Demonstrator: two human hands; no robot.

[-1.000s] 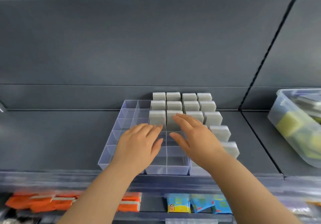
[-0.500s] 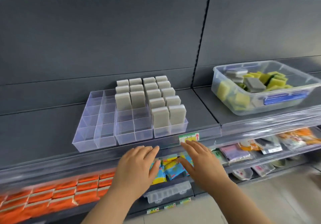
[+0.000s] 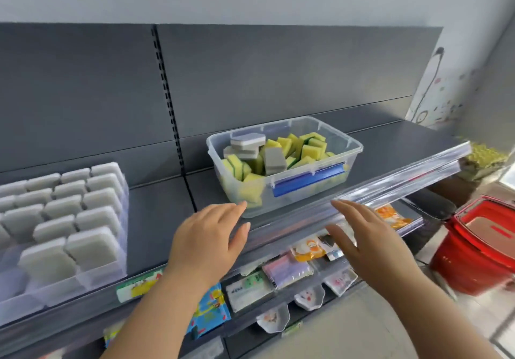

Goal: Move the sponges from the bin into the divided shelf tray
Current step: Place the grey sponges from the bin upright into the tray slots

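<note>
Yellow-green and grey sponges (image 3: pixel 303 149) lie jumbled in the clear bin (image 3: pixel 355 147), tilted every way. The bin sits on the shelf (image 3: pixel 156 219) with its long side facing the person. Left of it, the divided tray (image 3: pixel 124 219) holds upright grey blocks (image 3: pixel 64 208) in rows. The left hand (image 3: pixel 209 236) and right hand (image 3: pixel 365 241) hover before the bin, fingers straight, holding nothing.

both empty hands, left hand (image 3: pixel 207 243) and right hand (image 3: pixel 365 243), hover before the sponge bin (image 3: pixel 303 191).
</note>
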